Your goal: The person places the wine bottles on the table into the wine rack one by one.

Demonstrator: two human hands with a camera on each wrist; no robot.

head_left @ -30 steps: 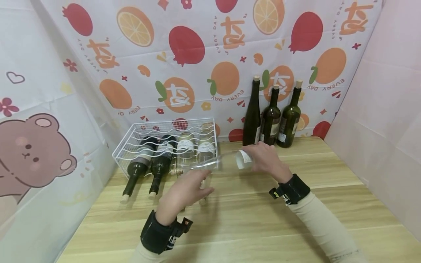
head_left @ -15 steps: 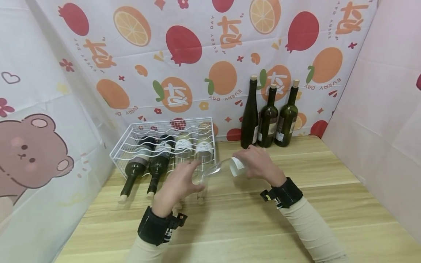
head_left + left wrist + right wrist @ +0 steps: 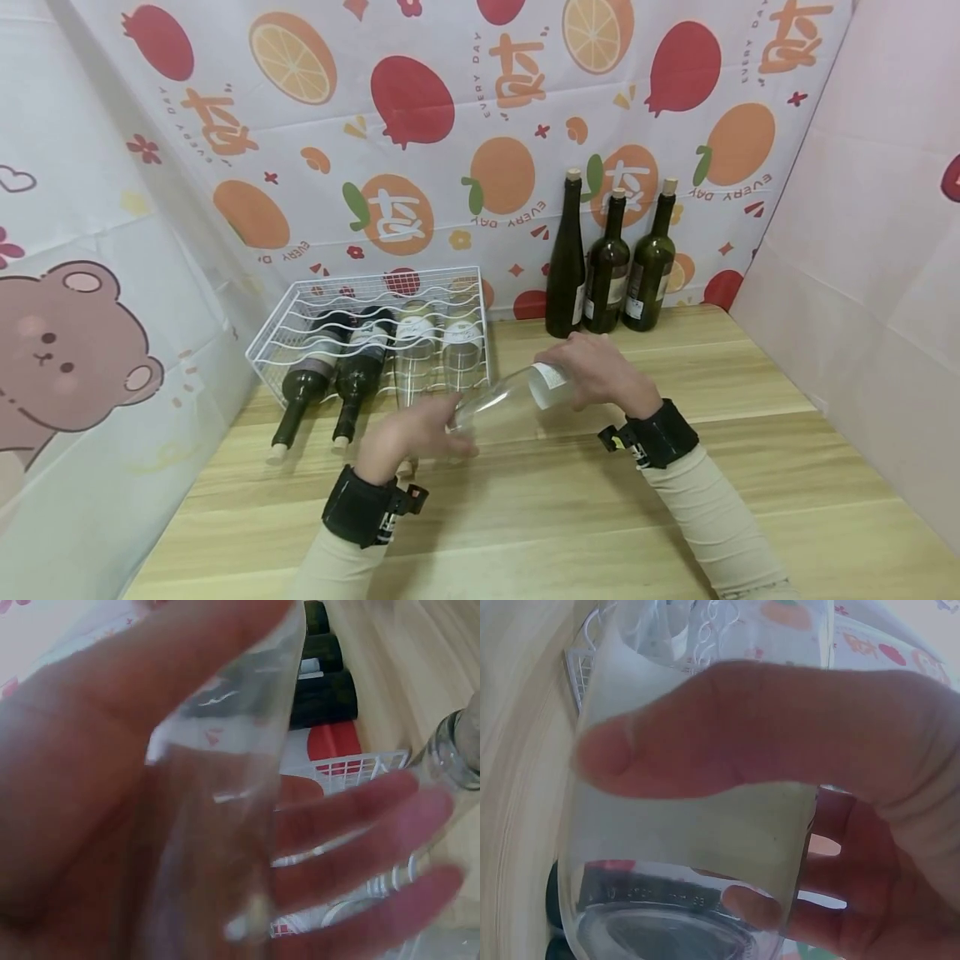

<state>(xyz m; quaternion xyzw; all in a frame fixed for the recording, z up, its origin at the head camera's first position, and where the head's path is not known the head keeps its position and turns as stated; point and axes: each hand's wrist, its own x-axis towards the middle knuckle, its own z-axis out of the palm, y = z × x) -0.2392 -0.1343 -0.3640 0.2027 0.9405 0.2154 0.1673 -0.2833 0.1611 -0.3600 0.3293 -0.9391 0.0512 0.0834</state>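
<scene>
My right hand (image 3: 600,373) holds a clear glass wine bottle (image 3: 498,407) by its base end, over a pale label (image 3: 690,829). The bottle is off the table, its neck end tilted down toward my left hand (image 3: 414,439). In the left wrist view, the clear glass (image 3: 217,795) passes between my left thumb and spread, fairly straight fingers (image 3: 352,877). Behind that hand is a white wire rack (image 3: 272,321). Two dark wine bottles (image 3: 306,385) and two clear ones (image 3: 462,354) lie in it, necks toward me; my left hand partly hides the clear ones.
Three dark green corked bottles (image 3: 615,283) stand upright at the back right, close together. A fruit-print cloth (image 3: 420,200) hangs behind the wooden table (image 3: 585,517). Plain white cloth (image 3: 862,275) closes off the right side.
The clear bottle has swung so that more of its length shows, its neck end lower. My left hand has opened and shifted toward that neck end, while my right hand keeps its grip.
</scene>
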